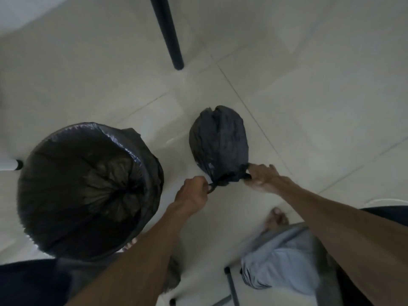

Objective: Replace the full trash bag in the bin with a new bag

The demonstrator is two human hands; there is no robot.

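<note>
Both hands work the neck of the full trash bag (218, 142), a crinkled black bundle sitting on the pale tiled floor (309, 85). The left hand (193, 193) has its grip clenched on one tie strand, the right hand (262, 176) pinches the other, bag just beyond both. Left of the left grip stands the bin (88, 186), lined with a glossy black new bag (136, 155).

bin (152, 173) wall hidden by liner, blurred foot (277, 218)
</note>
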